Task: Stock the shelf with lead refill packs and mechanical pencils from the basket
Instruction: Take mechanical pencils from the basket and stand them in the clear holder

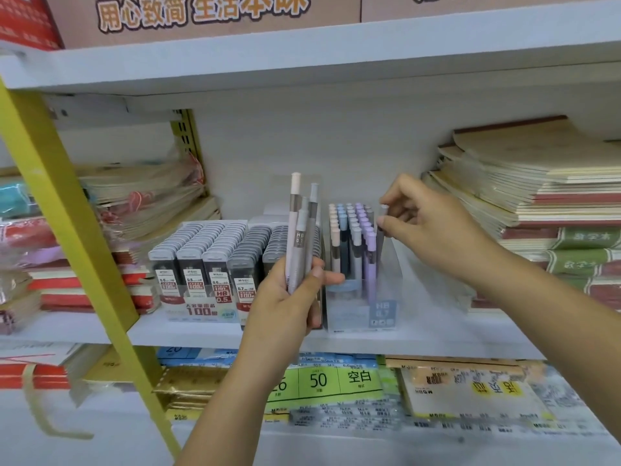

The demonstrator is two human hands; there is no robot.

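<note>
My right hand [423,223] pinches a grey pencil [380,242] between thumb and forefinger, other fingers loosely curled. The grey pencil stands upright at the right edge of the clear box [363,314], lower end inside it. My left hand [289,297] grips three pencils [299,237] upright, fingers wrapped round their lower halves, just left of the box and in front of its left wall. The box is packed with rows of pastel boxed pencils [351,230], caps up. Left of the box, touching or nearly so, are the refill packs [215,253] in tight rows in a display tray. The box sits on the white shelf [437,338]. Right of the box: stacked notebooks [537,183]. Far left of the box: wrapped stacks [144,196] and a yellow post [67,230].
</note>
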